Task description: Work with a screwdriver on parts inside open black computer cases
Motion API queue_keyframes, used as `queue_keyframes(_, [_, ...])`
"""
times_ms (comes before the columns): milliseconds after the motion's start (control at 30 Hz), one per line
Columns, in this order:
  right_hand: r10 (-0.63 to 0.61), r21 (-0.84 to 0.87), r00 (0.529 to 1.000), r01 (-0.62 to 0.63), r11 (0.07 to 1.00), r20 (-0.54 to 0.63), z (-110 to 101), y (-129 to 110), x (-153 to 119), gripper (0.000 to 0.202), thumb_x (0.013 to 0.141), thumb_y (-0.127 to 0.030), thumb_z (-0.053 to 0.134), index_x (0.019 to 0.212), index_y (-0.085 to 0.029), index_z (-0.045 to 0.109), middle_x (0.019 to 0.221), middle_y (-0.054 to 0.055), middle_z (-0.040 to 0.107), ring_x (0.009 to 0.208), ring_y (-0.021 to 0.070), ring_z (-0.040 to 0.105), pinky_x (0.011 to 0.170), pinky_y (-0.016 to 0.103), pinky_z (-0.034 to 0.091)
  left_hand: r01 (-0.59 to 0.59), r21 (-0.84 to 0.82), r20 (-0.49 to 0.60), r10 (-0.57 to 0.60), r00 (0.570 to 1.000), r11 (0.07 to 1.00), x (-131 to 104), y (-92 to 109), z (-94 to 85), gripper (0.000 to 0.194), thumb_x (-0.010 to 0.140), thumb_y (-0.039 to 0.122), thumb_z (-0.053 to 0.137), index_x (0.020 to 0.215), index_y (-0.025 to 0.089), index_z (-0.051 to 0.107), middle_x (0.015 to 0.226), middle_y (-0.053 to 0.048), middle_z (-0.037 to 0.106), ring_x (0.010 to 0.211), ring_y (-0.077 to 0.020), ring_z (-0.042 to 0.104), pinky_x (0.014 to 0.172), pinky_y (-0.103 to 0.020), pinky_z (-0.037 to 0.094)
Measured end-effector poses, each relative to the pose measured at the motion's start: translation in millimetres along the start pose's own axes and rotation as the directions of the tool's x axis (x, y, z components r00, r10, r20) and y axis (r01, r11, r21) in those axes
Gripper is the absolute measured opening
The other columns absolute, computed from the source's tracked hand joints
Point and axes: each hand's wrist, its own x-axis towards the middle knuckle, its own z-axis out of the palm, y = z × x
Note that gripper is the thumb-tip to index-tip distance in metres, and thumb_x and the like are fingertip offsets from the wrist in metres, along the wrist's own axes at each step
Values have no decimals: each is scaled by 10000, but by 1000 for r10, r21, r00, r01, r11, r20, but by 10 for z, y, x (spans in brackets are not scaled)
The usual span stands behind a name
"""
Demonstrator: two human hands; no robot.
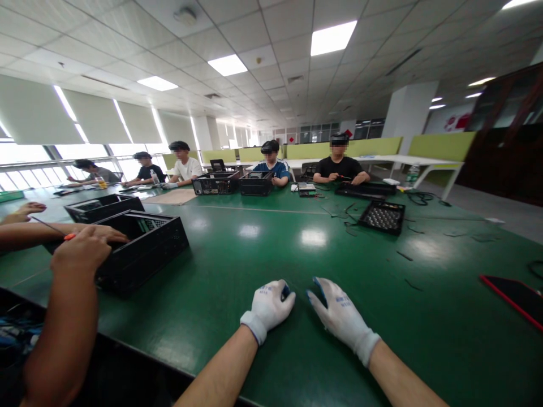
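Observation:
My left hand, in a white work glove with blue print, is above the green table near its front edge. Its fingers are curled in towards the thumb, and a dark spot shows in the gap; what they hold, if anything, I cannot make out. Just right of it is my right hand, gloved the same way, with thumb and fingers apart and nothing between them. Blue palm coating shows at its fingertips.
At left, a co-worker's hands work with an orange-handled screwdriver at an open black computer case. Across the table several people sit by more cases. A black tray-like part lies right, near cable scraps. A red-edged black mat lies far right.

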Motion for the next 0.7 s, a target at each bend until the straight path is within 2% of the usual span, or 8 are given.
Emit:
queue_keyframes(167, [-40, -37, 999, 41, 998, 18, 23, 48, -4, 441, 950, -397, 466, 1229, -176, 727, 1412, 222, 620, 1359, 412, 548, 1150, 607, 425, 5, -4, 5, -5, 1000, 1000, -3, 2, -13, 306, 963, 514, 552, 976, 237, 684, 955, -43, 759, 915, -229, 712, 817, -320, 507])
queue_keyframes(567, [-29, -32, 1000, 29, 999, 0, 55, 87, -13, 456, 980, -452, 446, 1211, -167, 717, 1401, 227, 620, 1340, 394, 563, 1149, 576, 437, -11, 1, 13, 11, 1000, 1000, 1, -5, -13, 303, 963, 509, 549, 993, 241, 687, 951, -39, 754, 916, -229, 711, 813, -322, 515])
queue_keyframes(700, [-21, -29, 999, 20, 999, -30, 97, 93, 0, 493, 989, -481, 454, 1276, -149, 679, 1387, 227, 629, 1318, 373, 580, 1132, 562, 457, -17, -2, 11, 17, 1000, 1000, 10, -12, -10, 307, 969, 506, 544, 990, 236, 690, 957, -42, 756, 907, -225, 713, 805, -322, 514])
